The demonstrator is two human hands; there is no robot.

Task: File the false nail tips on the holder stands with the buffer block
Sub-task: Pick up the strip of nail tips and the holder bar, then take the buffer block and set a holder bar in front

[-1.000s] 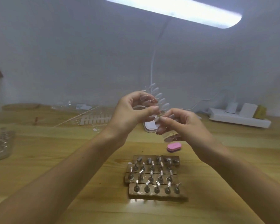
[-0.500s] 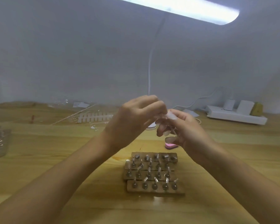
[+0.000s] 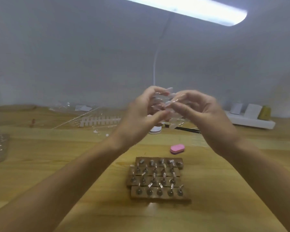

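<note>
Holding a clear strip of false nail tips (image 3: 170,89) up in the air, both hands meet above the table (image 3: 57,156), at 12 o'clock from the holder stands (image 3: 157,178). The left hand (image 3: 139,119) has its fingers curled round the strip, with the thumb pressed on the near side. The right hand (image 3: 206,114) brings thumb and forefinger together on the same strip, as if it pinches one tip, but the blur does not let me be sure of the exact contact.

The tips look very light, thin and glossy, so I judge they are slippery and a little springy; one may crack or jump away if it is bent too hard. It is better to take a tip by its two side edges, near the root, and not by the free end.

The pink buffer block (image 3: 177,149) lies untouched on the table, at 1 o'clock from the stands and just beside them. It looks soft and light, and is easy to grip by its long sides. No filing has begun.
</note>
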